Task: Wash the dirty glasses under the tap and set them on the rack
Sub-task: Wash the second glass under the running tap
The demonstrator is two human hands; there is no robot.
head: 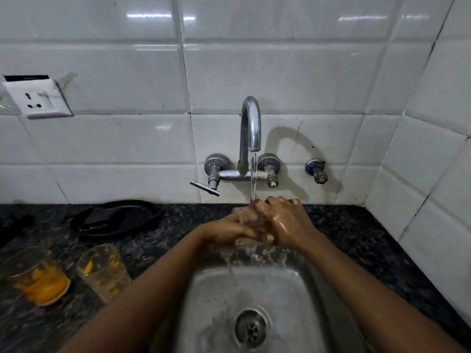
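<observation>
Both hands' fingers [257, 212] around glass [242, 241]

Dim light, glare on wall tiles [280, 72], blurred lower edges, wide-angle bending.

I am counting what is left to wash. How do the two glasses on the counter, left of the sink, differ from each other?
The left glass holds thick orange residue across its bottom; the right glass shows only orange smears on its wall. The left glass stands nearer the picture's edge, the right glass nearer the sink. Both are clear, dirty, untouched, and stand on the dark counter.
</observation>
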